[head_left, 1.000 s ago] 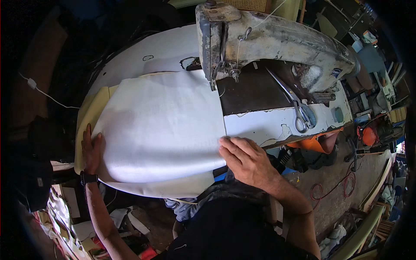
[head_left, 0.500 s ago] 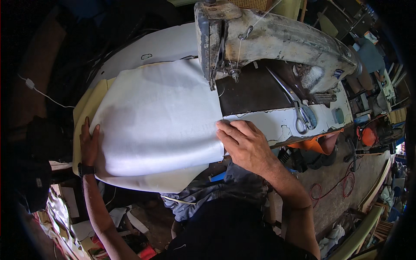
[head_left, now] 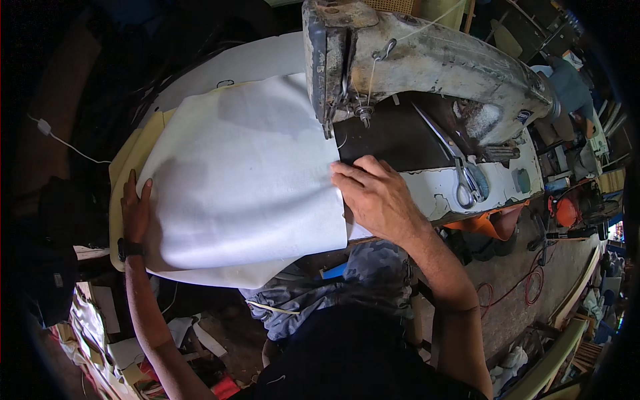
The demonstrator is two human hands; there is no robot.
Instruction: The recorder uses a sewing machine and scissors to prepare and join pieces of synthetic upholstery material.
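Note:
A white sheet of vinyl-like material (head_left: pixel 247 180) lies under the needle end of an old, worn sewing machine (head_left: pixel 407 57), its right edge running down from the presser foot (head_left: pixel 327 128). My right hand (head_left: pixel 377 193) pinches that edge a little nearer to me than the foot, fingertips on top and the thumb out of sight. At the sheet's far left side my left hand (head_left: pixel 138 208) lies with its fingers apart, touching it and holding nothing. Beneath the white layer, a cream-yellow layer (head_left: pixel 127 157) shows along the left, and a pale flap hangs over the front edge.
Metal scissors (head_left: pixel 460 170) lie on the machine table (head_left: pixel 427 190), right of my right hand, beside a dark panel (head_left: pixel 393 137). Orange material (head_left: pixel 490 225) hangs below the table edge. A red cord (head_left: pixel 513 291) loops on the floor at right. A white cable (head_left: pixel 73 147) hangs at left.
The sheet has slid a little away from me past the presser foot. My right hand has moved forward with its edge, and my left hand has shifted slightly forward too.

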